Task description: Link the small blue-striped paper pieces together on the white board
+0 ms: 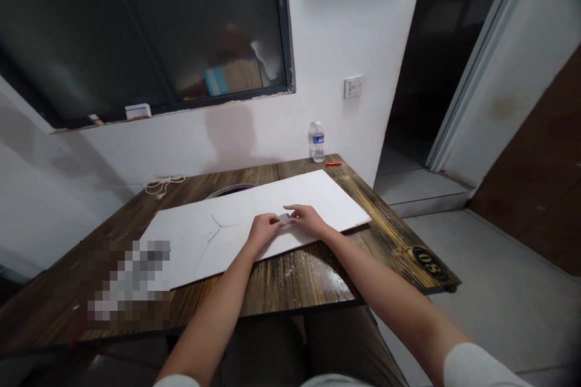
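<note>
A large white board with thin dark cracks lies flat on a dark wooden table. My left hand and my right hand rest on the board near its front edge. Both hands have their fingertips pinched together on a small pale object held between them. I cannot make out what that object is.
A plastic water bottle and a red pen stand at the table's far right corner. A white cable lies by the wall. A round black tag marks the right corner. An open doorway is to the right.
</note>
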The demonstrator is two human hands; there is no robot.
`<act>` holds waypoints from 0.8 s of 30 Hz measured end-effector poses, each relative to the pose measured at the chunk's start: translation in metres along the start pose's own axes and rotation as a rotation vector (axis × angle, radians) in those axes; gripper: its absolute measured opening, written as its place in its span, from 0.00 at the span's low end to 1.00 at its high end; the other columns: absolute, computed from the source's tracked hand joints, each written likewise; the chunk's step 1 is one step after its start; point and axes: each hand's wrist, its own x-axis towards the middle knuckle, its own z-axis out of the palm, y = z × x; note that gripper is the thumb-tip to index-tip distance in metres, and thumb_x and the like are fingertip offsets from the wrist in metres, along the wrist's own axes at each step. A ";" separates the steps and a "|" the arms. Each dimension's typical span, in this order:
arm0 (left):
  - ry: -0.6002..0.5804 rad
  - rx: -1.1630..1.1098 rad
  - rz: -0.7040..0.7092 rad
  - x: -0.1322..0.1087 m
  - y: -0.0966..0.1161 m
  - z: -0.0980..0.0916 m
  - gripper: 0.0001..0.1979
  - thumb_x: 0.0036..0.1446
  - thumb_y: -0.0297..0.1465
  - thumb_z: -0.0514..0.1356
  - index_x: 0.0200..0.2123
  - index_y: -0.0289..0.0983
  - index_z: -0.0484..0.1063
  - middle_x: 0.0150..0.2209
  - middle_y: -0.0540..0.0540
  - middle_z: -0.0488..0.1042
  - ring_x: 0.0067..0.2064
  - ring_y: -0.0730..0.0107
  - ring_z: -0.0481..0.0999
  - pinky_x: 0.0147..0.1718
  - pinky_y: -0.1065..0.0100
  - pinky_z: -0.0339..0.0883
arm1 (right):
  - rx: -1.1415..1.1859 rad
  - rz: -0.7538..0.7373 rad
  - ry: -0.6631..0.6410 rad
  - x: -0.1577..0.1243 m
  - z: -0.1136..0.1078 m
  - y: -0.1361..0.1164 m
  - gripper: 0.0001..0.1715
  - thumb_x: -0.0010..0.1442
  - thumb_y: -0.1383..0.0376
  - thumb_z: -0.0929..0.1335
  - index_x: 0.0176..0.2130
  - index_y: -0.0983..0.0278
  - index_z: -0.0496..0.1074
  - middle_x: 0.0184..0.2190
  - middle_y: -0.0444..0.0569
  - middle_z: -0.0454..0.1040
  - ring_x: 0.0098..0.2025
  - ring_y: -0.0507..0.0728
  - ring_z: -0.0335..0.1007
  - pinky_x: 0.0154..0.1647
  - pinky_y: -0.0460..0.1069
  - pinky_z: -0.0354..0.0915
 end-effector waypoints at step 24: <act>-0.135 0.180 0.393 -0.003 0.005 -0.008 0.13 0.56 0.29 0.57 0.42 0.42 0.79 0.48 0.45 0.77 0.53 0.62 0.72 0.55 0.61 0.61 | -0.727 -0.104 -0.153 -0.008 -0.023 0.000 0.14 0.65 0.61 0.64 0.47 0.56 0.75 0.57 0.50 0.69 0.65 0.69 0.52 0.61 0.73 0.43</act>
